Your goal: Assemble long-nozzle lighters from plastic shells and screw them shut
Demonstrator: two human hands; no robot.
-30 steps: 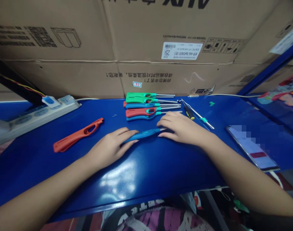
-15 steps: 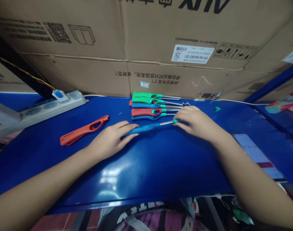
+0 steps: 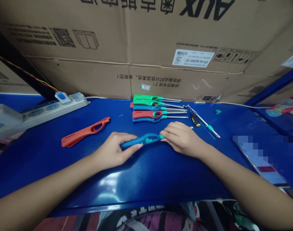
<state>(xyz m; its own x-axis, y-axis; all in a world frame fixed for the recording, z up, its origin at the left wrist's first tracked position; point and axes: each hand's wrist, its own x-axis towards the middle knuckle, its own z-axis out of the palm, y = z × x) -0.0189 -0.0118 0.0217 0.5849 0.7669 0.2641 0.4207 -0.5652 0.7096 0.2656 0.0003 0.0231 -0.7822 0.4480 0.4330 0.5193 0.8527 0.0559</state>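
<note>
A blue long-necked lighter (image 3: 150, 138) with a green trigger is held between both hands over the blue table. My left hand (image 3: 119, 148) is closed round the rear of its handle. My right hand (image 3: 182, 138) pinches the green collar at the front of the handle, and its fingers cover most of the metal tube. Behind the hands lie several green, red and blue lighters (image 3: 148, 114) in a stack, tubes to the right. To the left rests an orange-red lighter shell (image 3: 85, 131) with no tube.
A black-and-yellow screwdriver (image 3: 195, 118) and a loose metal tube with a green collar (image 3: 209, 127) lie right of the stack. A phone (image 3: 262, 163) is at the right, a power strip (image 3: 52, 107) at the left. A large cardboard box (image 3: 108, 61) stands behind the table.
My right hand has moved left and down along the tube, and the green collar now sits against the blue handle. The screwdriver and loose tube have come into view.
</note>
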